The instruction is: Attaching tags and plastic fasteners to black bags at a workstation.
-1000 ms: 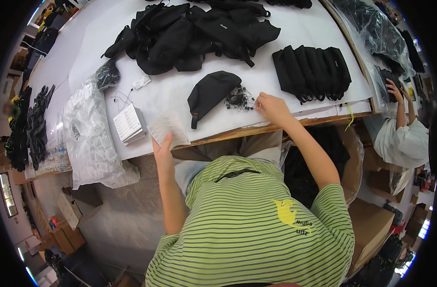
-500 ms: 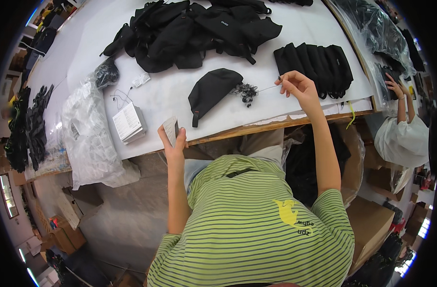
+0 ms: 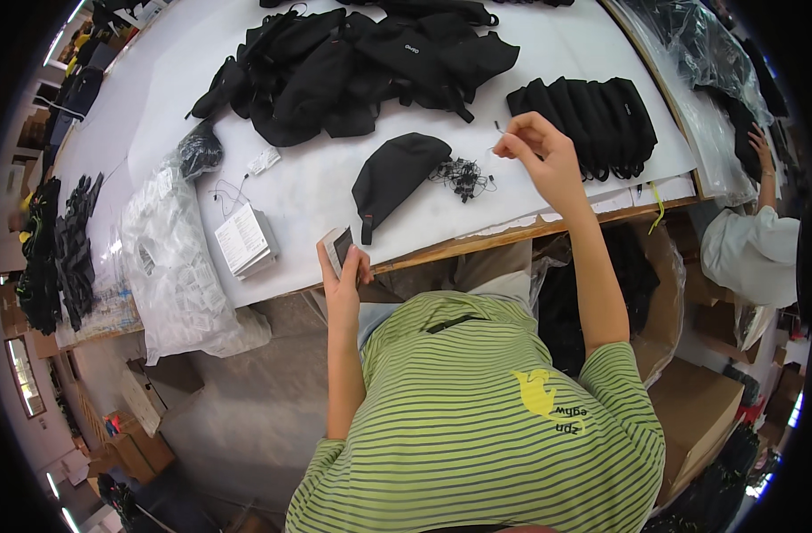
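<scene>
- Head view: the left hand (image 3: 342, 282) grips a small printed card (image 3: 336, 246) upright between thumb and fingers, just in front of the worktop (image 3: 312, 191) edge; whether it is one card or several cannot be told.
- The right hand (image 3: 546, 164) is closed in a pinch on what looks like a thin cord (image 3: 497, 126), a small dark tip showing past the fingertips, raised near the row of black pouches (image 3: 588, 124).
- A single black pouch (image 3: 397, 182) lies flat on the worktop between the two hands, touched by neither, its strap loop toward the front edge.
- A tangle of black cords (image 3: 465, 179) lies right beside that pouch's right end. Since the cords are looped together, pulling one out could drag others along or tighten a knot.
- The pinched cord is so fine that a loose hold could let it slip; with the worktop edge near, it might drop into the plastic-lined box (image 3: 641, 284) below.
- The card stack (image 3: 246, 242) leans unevenly by the edge, close to the clear plastic bag (image 3: 177, 266); a brush from the left forearm could fan it out or tip cards to the floor.
</scene>
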`<state>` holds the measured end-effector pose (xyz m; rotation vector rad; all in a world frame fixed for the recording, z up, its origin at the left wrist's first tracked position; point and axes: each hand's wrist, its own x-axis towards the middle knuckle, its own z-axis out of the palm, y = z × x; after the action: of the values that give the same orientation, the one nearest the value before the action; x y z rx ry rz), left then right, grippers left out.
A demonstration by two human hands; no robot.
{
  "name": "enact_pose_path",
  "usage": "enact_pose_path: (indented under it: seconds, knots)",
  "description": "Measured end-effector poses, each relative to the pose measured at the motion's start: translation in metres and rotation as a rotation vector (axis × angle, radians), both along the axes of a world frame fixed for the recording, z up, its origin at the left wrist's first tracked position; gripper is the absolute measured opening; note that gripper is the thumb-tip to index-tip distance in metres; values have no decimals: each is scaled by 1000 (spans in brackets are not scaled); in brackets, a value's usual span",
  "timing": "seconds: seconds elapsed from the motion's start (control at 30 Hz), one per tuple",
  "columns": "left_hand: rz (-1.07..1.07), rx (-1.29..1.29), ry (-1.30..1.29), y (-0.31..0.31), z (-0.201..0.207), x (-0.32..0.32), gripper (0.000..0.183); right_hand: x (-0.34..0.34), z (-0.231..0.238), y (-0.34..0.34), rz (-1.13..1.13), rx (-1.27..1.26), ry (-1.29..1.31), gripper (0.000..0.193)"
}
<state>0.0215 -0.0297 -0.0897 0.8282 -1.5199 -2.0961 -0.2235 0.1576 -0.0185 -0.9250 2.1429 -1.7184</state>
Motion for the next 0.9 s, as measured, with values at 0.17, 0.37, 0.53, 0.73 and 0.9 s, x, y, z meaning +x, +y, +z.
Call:
enact_pose_path:
  seconds: [0.17, 0.37, 0.53, 0.73, 0.9]
  knots:
    - [-5, -39, 15, 2, 1, -2, 25, -11, -44, 49, -182, 114, -169, 9]
    - [-65, -41, -27, 2, -2, -4, 28, -11, -92, 98, -451, 729, 351, 11]
    - [-9, -33, -100, 5, -7, -6, 28, 5, -89, 71, -388, 706, 374, 15]
    - [-105, -73, -124, 16, -6, -12, 26, 8, -114, 29, -172, 834, 350, 15]
    - [-213, -265, -84, 19, -13, -13, 25, 3, -107, 29, 7, 815, 474, 14]
